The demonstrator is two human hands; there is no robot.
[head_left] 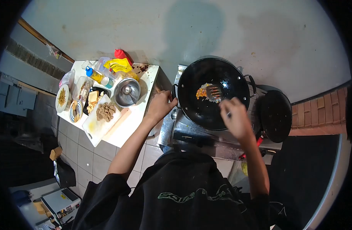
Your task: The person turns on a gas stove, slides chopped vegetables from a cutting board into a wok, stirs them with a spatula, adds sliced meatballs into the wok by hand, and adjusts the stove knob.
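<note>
A black wok (199, 115) sits on the metal stove (183, 132) in front of me. My left hand (161, 104) is closed at the wok's left side handle (175, 91). In my right hand (236, 117) is a slotted spatula (214, 92), its head down in the wok. Small orange and white chopped pieces (202, 92) lie by the spatula head, left of the wok's middle. Most of the spatula's handle is hidden by my right fingers.
Left, a white table (145, 88) bears a steel bowl (127, 103) with a ladle, a cutting board (92, 127) with sliced brown pieces (105, 111), a yellow packet (120, 66), a red-capped bottle (122, 55) and several plates. A black frying pan (275, 115) stands right of the wok.
</note>
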